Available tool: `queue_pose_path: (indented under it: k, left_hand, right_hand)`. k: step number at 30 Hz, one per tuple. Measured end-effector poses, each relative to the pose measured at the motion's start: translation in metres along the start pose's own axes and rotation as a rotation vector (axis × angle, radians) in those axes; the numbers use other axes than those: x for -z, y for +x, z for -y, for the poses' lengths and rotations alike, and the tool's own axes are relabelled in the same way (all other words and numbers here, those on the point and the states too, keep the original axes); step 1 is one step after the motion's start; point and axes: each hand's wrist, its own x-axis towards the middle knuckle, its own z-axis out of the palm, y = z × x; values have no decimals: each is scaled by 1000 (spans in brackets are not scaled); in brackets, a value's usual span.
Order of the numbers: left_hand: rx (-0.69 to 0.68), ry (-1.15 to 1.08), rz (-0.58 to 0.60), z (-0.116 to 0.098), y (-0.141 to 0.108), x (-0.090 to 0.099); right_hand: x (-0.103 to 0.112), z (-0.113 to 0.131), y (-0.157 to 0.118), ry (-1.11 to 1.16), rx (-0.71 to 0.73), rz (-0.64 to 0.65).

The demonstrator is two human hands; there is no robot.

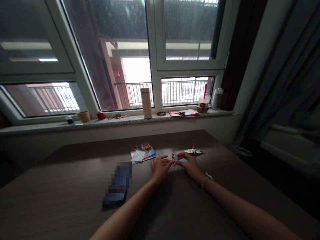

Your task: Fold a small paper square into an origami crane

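Note:
A small folded piece of red-and-white patterned paper stands between my two hands over the brown table. My left hand pinches its left side between thumb and fingers. From the right, my right hand grips it with thumb and forefinger; a bracelet circles that wrist. Just beyond my right hand lies a folded paper crane with spread wings. Left of my left hand is a stack of colourful paper packets with a white slip on top.
A dark phone, its screen pixelated, lies left of my left forearm. Along the windowsill stand a tall beige bottle, a paper cup, a lidded drink cup and scissors on papers.

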Motion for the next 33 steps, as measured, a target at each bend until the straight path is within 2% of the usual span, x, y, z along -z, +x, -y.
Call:
queue_pose_path:
  k: [6,12,19,23,29,33]
  left_hand:
    - [-17,-13,0,1,1,-1]
    - [-17,-17,-10,0,1,-2]
    - [-7,-36,-17,-2,0,-1]
    - [7,-60,-35,-3,1,0]
    - [36,-28,37,-6,0,0]
    - [9,-34,36,-4,-1,0]
  right_hand:
    - [1,-2,1,-15,29,84]
    - [2,-9,2,-114,30,32]
    - [1,-16,2,-126,-10,-5]
    - [1,-13,2,-119,14,-15]
    - [2,-6,1,-96,22,-65]
    - [2,-4,1,-91,20,-47]
